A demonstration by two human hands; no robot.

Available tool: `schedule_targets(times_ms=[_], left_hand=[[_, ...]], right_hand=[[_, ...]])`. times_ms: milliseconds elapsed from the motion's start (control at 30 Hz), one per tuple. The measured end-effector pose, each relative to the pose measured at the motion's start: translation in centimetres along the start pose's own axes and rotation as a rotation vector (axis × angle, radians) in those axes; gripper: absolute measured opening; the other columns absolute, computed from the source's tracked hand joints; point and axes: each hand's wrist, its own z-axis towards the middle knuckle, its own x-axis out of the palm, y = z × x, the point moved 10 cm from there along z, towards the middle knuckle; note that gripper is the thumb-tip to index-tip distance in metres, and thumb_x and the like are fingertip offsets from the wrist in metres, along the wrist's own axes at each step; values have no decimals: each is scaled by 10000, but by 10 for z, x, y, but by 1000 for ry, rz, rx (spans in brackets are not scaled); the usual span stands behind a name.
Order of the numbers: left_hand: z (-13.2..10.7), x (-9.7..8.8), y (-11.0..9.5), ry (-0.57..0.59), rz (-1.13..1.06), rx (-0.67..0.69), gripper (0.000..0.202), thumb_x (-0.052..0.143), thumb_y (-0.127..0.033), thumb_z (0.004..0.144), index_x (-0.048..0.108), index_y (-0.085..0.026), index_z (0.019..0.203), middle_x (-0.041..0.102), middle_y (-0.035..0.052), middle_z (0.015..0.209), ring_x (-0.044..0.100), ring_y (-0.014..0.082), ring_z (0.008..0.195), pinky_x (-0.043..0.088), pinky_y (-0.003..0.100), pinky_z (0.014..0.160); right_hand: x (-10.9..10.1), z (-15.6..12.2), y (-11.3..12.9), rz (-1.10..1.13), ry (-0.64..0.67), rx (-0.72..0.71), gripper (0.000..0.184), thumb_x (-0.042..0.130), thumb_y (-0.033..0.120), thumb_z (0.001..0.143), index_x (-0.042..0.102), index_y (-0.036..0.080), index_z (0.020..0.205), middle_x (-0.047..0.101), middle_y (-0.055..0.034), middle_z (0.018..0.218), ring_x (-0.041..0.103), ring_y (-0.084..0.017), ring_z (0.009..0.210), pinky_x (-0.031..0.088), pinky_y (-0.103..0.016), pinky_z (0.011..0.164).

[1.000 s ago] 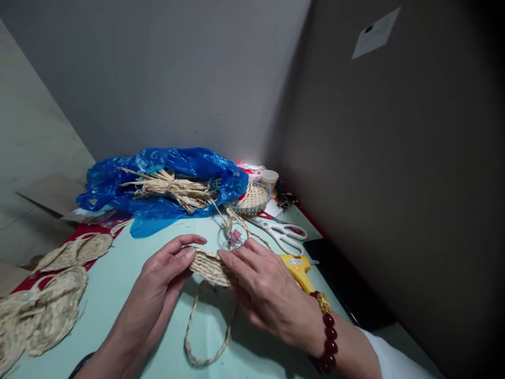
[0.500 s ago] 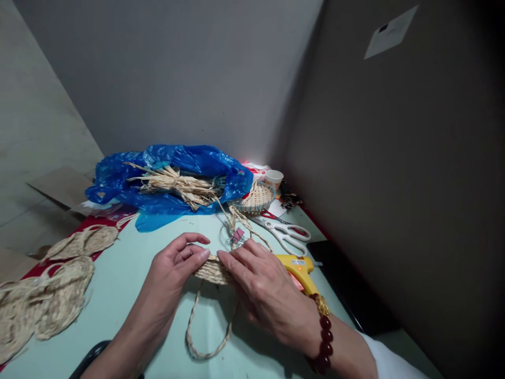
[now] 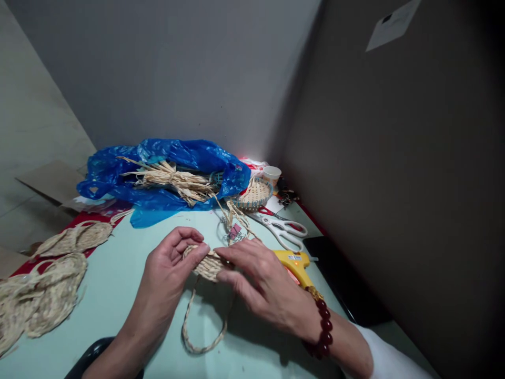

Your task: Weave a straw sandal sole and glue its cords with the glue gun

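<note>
Both of my hands hold a small woven straw piece (image 3: 207, 265) just above the pale green table (image 3: 118, 273). My left hand (image 3: 168, 273) pinches its left end between thumb and fingers. My right hand (image 3: 260, 287), with a dark red bead bracelet at the wrist, grips its right end, fingers lying over the weave. A braided straw loop (image 3: 193, 331) hangs from the piece down onto the table.
A yellow glue gun (image 3: 295, 263) lies just right of my hands, white scissors (image 3: 282, 229) behind it. A blue plastic bag (image 3: 165, 176) with a straw bundle, a small woven basket (image 3: 252, 195) and a cup sit at the back. Finished straw pieces (image 3: 43, 289) lie left.
The woven piece has tilted up slightly between my hands, and my left fingers have closed tighter on its end. The view shifted a little.
</note>
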Motion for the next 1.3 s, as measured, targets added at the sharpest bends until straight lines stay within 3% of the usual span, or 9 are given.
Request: schedule_targets(times_ms=[100,167,267,400,567,867,1167,1300], left_hand=[[-4,3,-8,1,93,64,218,819,-335,711,663,-227,818,647,-20,742,573,136,682,441,200,603],[-7,5,-7,6,91,45,235,818,-358,715,665,-231,842,642,-24,723,560,132,651,441,201,583],[-11,11,7,30,-104,-108,289,832,-371,703,661,-235,891,640,-29,715,569,135,657,468,206,598],[-17,22,21,19,-335,-251,287,864,-366,663,665,-213,803,636,-20,774,582,140,697,486,214,605],[-24,21,20,-79,-345,-187,307,844,-431,685,626,-222,746,587,-36,731,522,140,711,452,205,572],[-35,13,21,-204,-304,-117,332,762,-456,775,527,-231,708,498,-68,646,424,116,624,411,212,584],[-37,11,29,-185,-264,-136,325,741,-492,786,531,-246,748,506,-70,677,415,114,602,385,211,525],[-37,17,22,-146,-291,-119,255,714,-450,823,566,-244,792,562,-55,750,466,113,639,422,202,573]], right_hand=[[-5,2,-9,135,-42,94,229,510,193,1010,718,153,921,708,-18,762,612,-152,707,451,-274,720],[-6,3,-9,154,-57,99,209,541,170,991,718,147,882,703,-10,731,609,-142,677,445,-260,699],[-9,0,-7,138,-141,75,151,559,158,973,709,146,960,740,-37,825,640,-163,753,454,-279,749],[-14,-7,-7,130,-280,74,132,564,157,963,642,179,1068,738,-30,890,642,-172,795,450,-312,814],[-8,-10,4,85,-327,21,109,540,136,958,625,196,923,709,-33,859,595,-186,810,417,-334,801],[2,-11,8,143,-362,124,138,557,105,893,608,193,800,663,-18,753,590,-190,755,392,-363,815],[11,-14,6,244,-307,174,108,549,127,895,603,182,820,642,-18,768,581,-195,777,392,-381,846],[13,-14,4,265,-291,190,64,557,148,890,575,184,840,620,-22,798,557,-204,802,392,-375,812]])
